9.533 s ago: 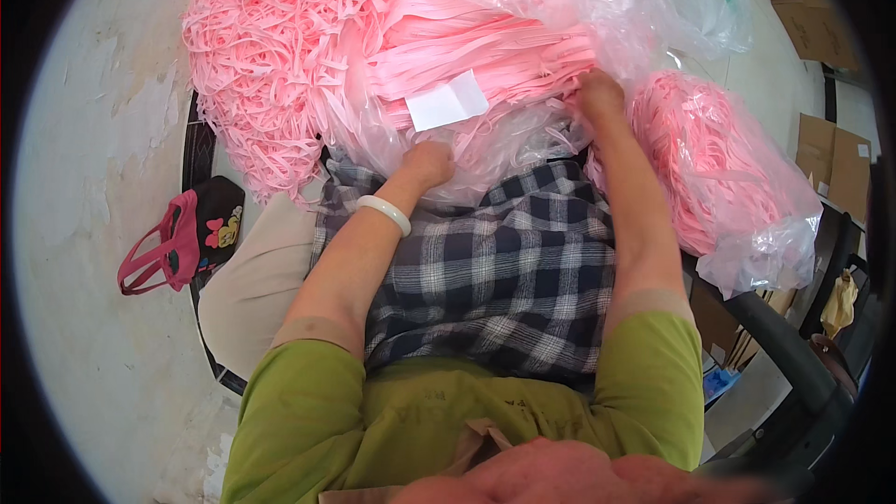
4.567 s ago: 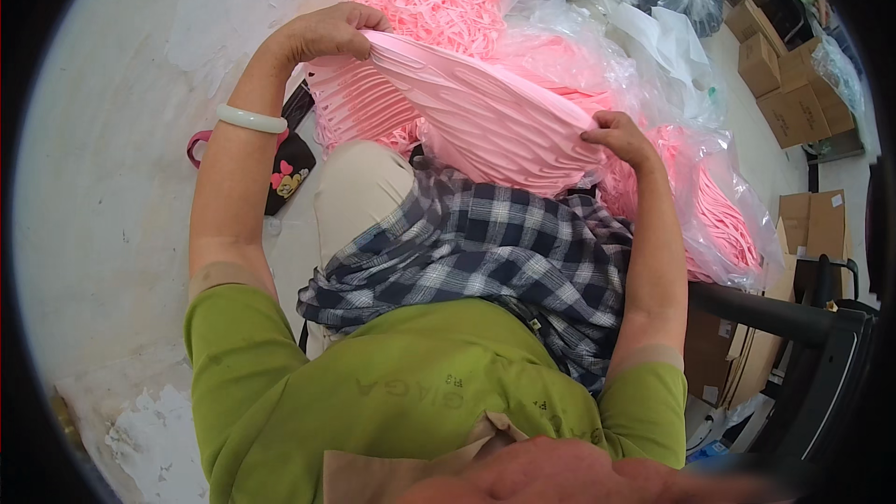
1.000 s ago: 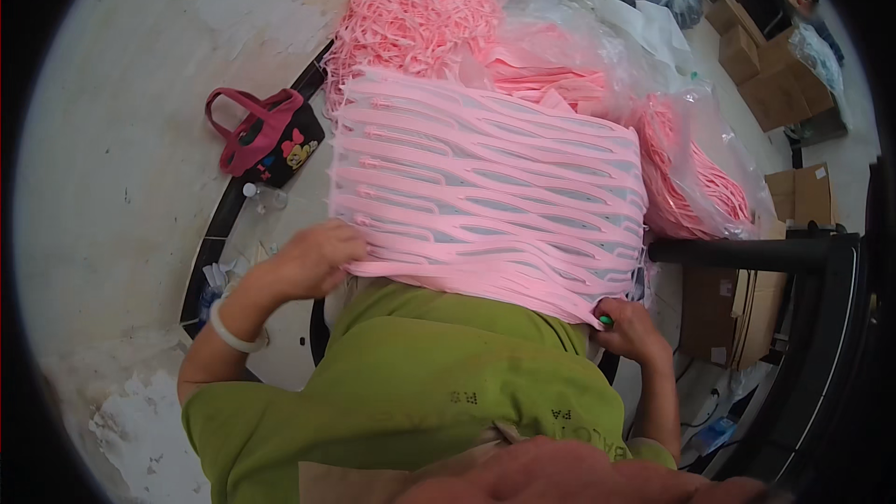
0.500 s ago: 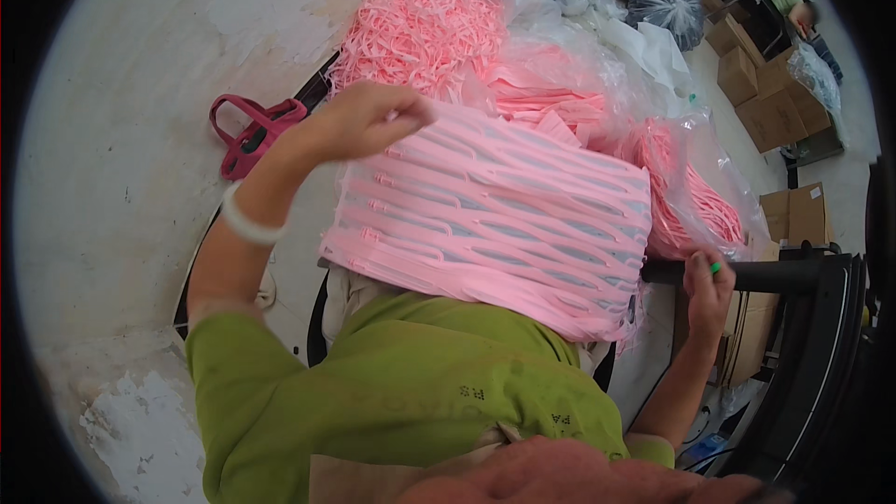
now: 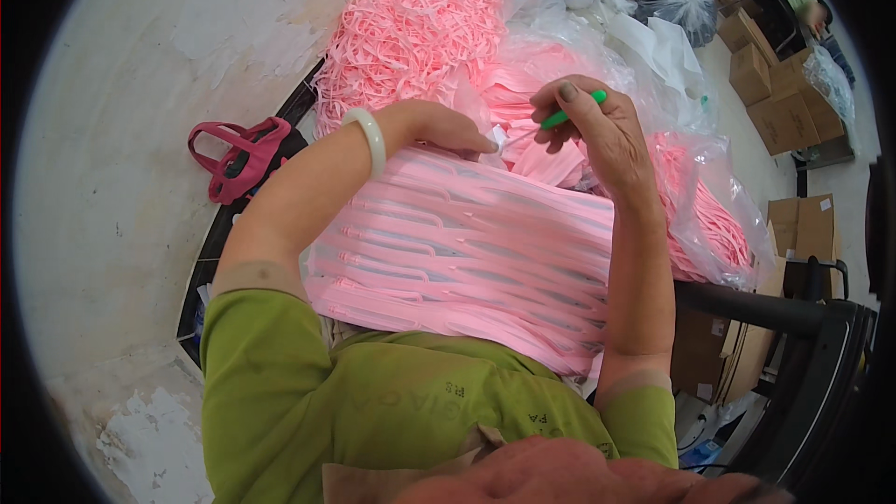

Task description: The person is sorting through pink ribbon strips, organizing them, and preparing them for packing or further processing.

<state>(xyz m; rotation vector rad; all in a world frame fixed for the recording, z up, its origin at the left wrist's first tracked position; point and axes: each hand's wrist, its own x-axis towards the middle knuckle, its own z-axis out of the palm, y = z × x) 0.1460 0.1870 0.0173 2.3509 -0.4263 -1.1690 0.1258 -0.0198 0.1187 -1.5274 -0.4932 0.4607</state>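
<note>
Right hand [image 5: 597,126] pinches a green pen [image 5: 571,112], fingers curled tight. Left hand [image 5: 439,126] lies flat, loose, fingertips on the pink bundle [image 5: 467,261]. Behind, clear plastic bags [image 5: 709,215] bulge with pink strips.

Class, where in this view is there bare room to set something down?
Bare concrete floor left of the pink bag and the left hand. Crowded: pink strips fill the lap, plastic bags beyond the right hand, cardboard boxes right.
</note>
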